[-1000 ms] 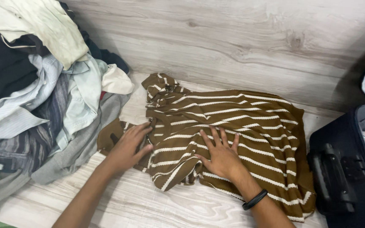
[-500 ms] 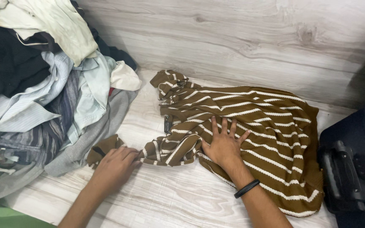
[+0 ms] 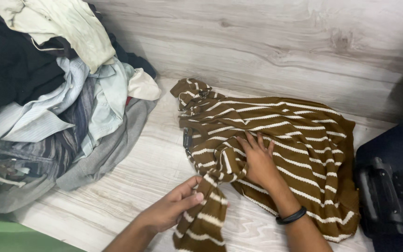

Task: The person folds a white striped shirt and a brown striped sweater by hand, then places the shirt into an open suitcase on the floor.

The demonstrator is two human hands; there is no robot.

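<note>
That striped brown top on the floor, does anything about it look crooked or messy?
Yes. The brown striped top lies rumpled, not flat. One sleeve is twisted and pulled toward the camera, pinched in the left hand, while the right hand presses its bunched middle. Beside it, the clothes pile is a loose, unsorted heap.

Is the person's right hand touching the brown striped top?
Touching. The head view shows the right hand pressed flat on the brown striped top, fingers spread on the fabric.

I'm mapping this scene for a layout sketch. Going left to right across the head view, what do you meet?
Heap of mixed clothes → left hand pinching a sleeve → right hand pressed flat on the brown white-striped knit top → dark blue suitcase.
</note>
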